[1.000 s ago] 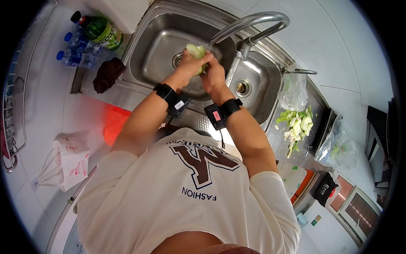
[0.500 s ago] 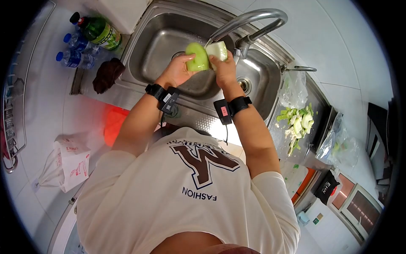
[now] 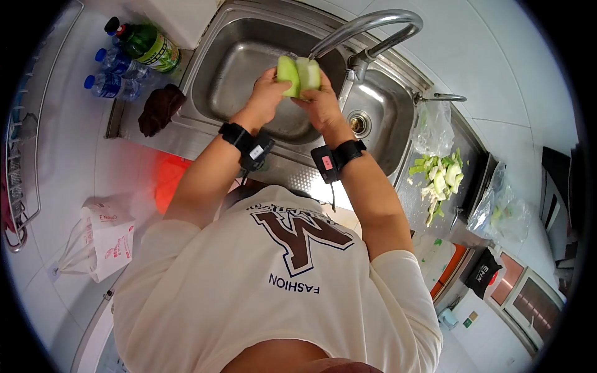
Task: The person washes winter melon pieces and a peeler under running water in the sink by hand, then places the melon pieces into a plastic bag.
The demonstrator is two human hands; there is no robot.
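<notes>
Two smooth light-green vegetable pieces (image 3: 288, 76) over the larger basin of a stainless-steel double sink (image 3: 212, 87).
On your left stand blue-capped clear plastic bottles (image 3: 117, 86) and a dark-capped green plastic bottle (image 3: 149, 48), near a crumpled dark-brown cloth (image 3: 160, 110). Your left hand (image 3: 267, 96) grips the left piece; your right hand (image 3: 323, 107) grips the right piece (image 3: 310, 74), close alongside, slightly blurred. The curved chrome tap (image 3: 373, 22) has its spout just above them. Farther right, pale-green vegetable scraps (image 3: 440, 179) lie heaped on the metal drainboard (image 3: 411, 206).
</notes>
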